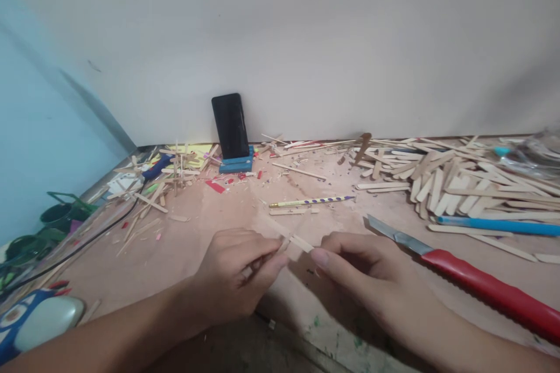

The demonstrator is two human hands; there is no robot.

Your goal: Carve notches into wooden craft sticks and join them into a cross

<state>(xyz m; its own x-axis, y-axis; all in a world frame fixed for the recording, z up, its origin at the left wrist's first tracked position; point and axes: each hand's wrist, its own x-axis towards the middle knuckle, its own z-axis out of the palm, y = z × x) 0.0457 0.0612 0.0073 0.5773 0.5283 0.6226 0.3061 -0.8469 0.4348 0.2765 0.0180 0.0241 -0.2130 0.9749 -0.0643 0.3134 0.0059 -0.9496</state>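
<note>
Fingers, head view: L hand (245, 274) has thumb and index drawn tight together on a thin stick piece (286, 240), other fingers partly hid. R hand (367, 280) has thumb and index pinching near end of a flat wooden stick (301, 243), remaining fingers half curled. Both pieces held in front of the pencil (312, 202) (ref. pt.), crossing each other; contact at crossing prob., but blur there, can't confirm.

Handling, insp.'s opinion: L grip best kept light but firm, close to crossing; R at stick's end, so wood isn't bent or split. Wrists steady; check angle before any pressure.

Surroundings, rel. to pencil: loose stick (294, 211) just in front; phone (230, 126) on blue stand (236, 165), behind and to L; stick heap (450, 180) to R; blue pen (503, 225) to R, nearer person than heap; util. knife (481, 282) w/ red handle, to R and nearer person, blade out near R hand. Advise keeping knuckles clear of edge.
</note>
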